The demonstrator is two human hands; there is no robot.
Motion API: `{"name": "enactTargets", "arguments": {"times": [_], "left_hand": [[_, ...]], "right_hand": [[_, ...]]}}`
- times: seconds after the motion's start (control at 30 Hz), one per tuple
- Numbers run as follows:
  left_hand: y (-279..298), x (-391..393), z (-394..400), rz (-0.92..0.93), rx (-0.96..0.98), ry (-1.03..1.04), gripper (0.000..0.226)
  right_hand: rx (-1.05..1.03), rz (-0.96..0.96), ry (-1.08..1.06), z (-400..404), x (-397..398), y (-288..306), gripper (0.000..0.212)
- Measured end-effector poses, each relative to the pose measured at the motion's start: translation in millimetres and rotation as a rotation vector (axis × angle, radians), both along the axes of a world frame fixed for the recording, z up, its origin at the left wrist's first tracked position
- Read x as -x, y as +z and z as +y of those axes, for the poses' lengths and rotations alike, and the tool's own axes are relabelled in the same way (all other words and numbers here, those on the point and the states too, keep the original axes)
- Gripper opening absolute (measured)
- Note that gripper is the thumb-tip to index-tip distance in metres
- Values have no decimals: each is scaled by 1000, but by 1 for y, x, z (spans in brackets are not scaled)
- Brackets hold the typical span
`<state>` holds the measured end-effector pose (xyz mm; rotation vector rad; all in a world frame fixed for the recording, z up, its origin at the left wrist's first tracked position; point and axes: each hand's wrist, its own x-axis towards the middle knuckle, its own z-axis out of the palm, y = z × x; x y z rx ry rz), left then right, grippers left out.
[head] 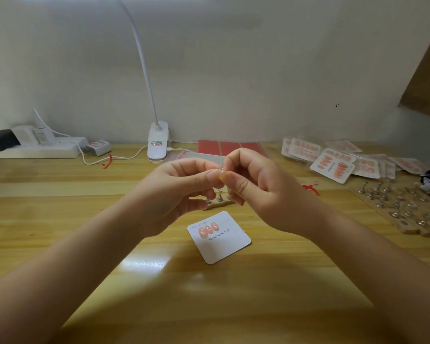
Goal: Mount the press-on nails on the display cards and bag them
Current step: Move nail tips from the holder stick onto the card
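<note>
My left hand (184, 189) and right hand (248, 184) meet above the desk, thumbs and forefingers pinched together around something small between them; I judge it is a press-on nail coming off its metal stand, though my fingertips hide the piece itself. To do this well I would keep the left pinch steady as an anchor and peel with the right, twisting gently instead of pulling, so the nail neither bends nor flicks away. Just below my hands, on the far side, a few little stands (220, 197) sit on a wooden strip. Nearer to me lies the display card (219, 238), flat on the table (159, 306), with three pink nails in its top row and room beside them. Far right are the bagged cards (333, 162); near them, the rack of empty stands (402, 207).
</note>
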<state>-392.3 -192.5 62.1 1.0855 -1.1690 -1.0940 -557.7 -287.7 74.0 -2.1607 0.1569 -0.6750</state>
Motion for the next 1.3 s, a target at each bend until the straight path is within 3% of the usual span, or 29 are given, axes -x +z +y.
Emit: {"name": "enactTargets", "arguments": {"times": [0.2, 0.4, 0.6, 0.73, 0.8, 0.9, 0.97, 1.1, 1.3], "left_hand": [[6, -4, 0, -81, 36, 32, 34], [4, -5, 0, -69, 9, 79, 25], [4, -3, -2, -11, -3, 202, 13], [4, 0, -2, 62, 4, 277, 20], [4, 1, -3, 58, -6, 291, 15], [1, 0, -6, 27, -58, 349, 23], [-3, -1, -8, 19, -107, 389, 21], [-12, -1, -12, -93, -151, 461, 15], [-23, 0, -15, -277, -127, 502, 14]], "right_hand": [[-143, 67, 90, -4, 1, 2, 12], [-330, -11, 185, -8, -3, -3, 9], [-370, -170, -97, -21, -4, -11, 22], [-306, -129, -234, -32, 0, -17, 32], [-243, -66, -288, -35, 0, -20, 31], [-217, 39, -254, -33, -1, -24, 6], [-153, 118, -228, -34, -2, -28, 26], [130, 330, -220, -33, 0, -29, 15], [447, 735, -134, -28, -5, -35, 74]]}}
